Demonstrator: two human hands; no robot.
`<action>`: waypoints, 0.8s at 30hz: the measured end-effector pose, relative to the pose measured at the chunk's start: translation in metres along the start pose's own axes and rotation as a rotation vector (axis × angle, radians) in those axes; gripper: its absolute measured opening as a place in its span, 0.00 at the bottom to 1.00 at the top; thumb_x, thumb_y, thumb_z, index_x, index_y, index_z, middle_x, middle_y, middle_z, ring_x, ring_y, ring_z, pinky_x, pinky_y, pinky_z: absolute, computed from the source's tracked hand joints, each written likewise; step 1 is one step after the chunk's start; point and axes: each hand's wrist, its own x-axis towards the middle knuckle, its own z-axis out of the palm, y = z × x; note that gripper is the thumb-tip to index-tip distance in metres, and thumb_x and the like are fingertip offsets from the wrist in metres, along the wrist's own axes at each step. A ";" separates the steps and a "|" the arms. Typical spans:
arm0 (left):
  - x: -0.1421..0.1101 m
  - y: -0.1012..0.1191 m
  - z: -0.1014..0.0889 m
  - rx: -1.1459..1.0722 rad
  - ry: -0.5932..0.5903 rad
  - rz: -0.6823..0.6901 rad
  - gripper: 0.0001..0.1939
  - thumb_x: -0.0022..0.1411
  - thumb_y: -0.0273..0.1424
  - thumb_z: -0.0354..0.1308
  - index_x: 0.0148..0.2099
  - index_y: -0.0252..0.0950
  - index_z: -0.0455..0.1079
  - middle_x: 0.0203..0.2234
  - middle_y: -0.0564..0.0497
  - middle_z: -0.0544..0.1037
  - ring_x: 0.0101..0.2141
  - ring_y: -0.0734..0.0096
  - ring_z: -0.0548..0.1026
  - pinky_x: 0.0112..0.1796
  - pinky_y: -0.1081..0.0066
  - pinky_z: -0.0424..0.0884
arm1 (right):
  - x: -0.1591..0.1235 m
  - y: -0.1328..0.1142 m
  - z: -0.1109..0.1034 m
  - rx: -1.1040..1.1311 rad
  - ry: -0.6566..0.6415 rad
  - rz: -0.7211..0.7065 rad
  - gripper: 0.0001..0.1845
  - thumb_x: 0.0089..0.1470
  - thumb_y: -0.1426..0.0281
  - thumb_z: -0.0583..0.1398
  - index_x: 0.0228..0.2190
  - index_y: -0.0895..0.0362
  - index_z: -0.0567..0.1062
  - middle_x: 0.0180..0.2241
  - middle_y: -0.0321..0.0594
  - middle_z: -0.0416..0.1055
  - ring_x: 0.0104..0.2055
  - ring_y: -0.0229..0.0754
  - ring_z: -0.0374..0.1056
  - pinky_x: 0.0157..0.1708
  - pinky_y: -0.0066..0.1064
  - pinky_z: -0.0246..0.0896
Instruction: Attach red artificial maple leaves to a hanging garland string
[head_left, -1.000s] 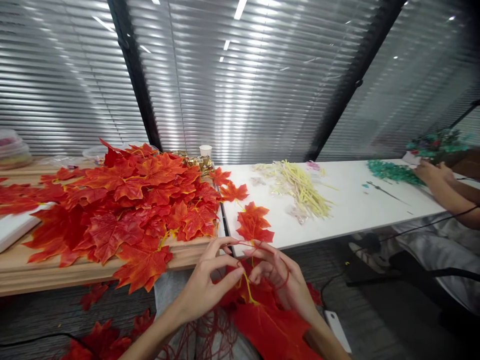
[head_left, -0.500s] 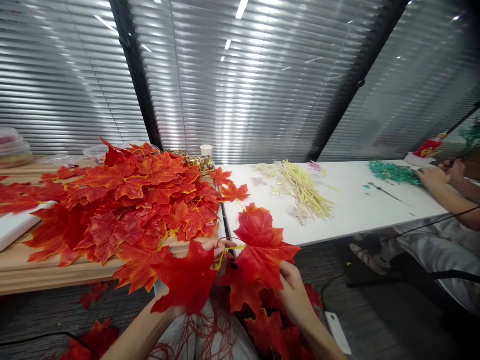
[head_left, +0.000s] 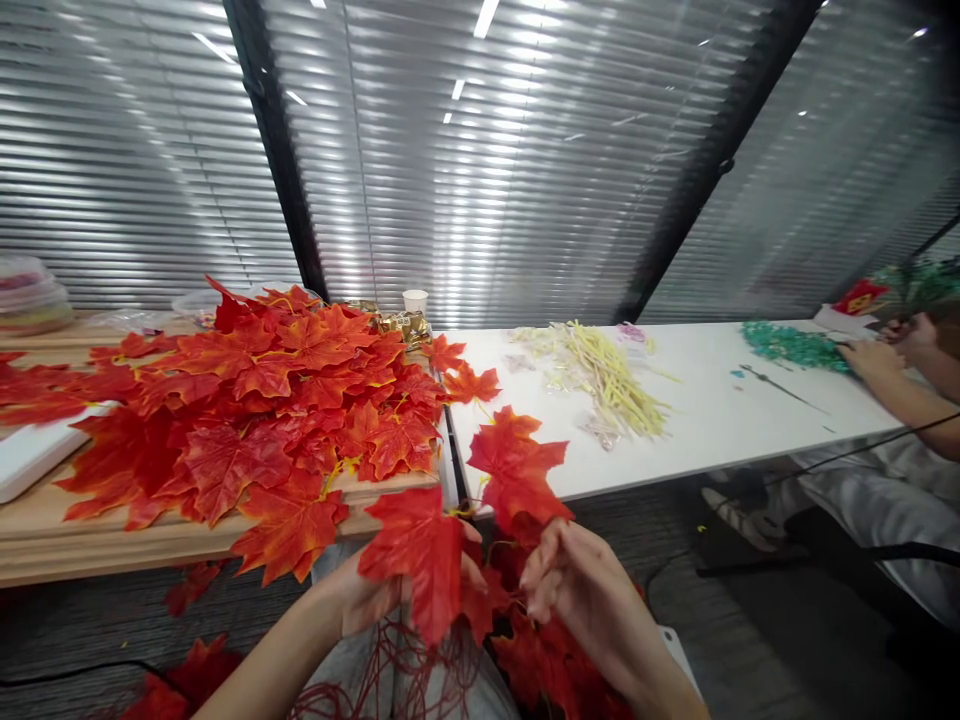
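Red leaf [head_left: 420, 555] gripped in left hand [head_left: 367, 600], fingers mostly hidden; right hand [head_left: 577, 590] half-curled, grip unclear

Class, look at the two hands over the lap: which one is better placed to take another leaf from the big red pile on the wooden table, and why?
Probably the left hand: it sits nearer the leaf pile, which lies to its side. It already holds a red leaf, though. The right hand is farther away, by the white table.

1 head-worn camera looks forward and down from above the person's lap, close over the left hand [head_left: 367, 598] and right hand [head_left: 581, 590]. It faces the wooden table [head_left: 112, 540], the white table [head_left: 712, 420] and the window blinds [head_left: 495, 180] beyond; no 2nd view overlaps it.
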 end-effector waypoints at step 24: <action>-0.019 0.022 0.054 0.546 0.088 0.091 0.21 0.64 0.46 0.47 0.31 0.34 0.67 0.15 0.57 0.67 0.14 0.79 0.60 0.21 0.77 0.57 | -0.012 0.013 0.004 -0.661 0.162 -0.608 0.04 0.55 0.69 0.63 0.28 0.53 0.78 0.25 0.36 0.70 0.23 0.34 0.70 0.24 0.21 0.69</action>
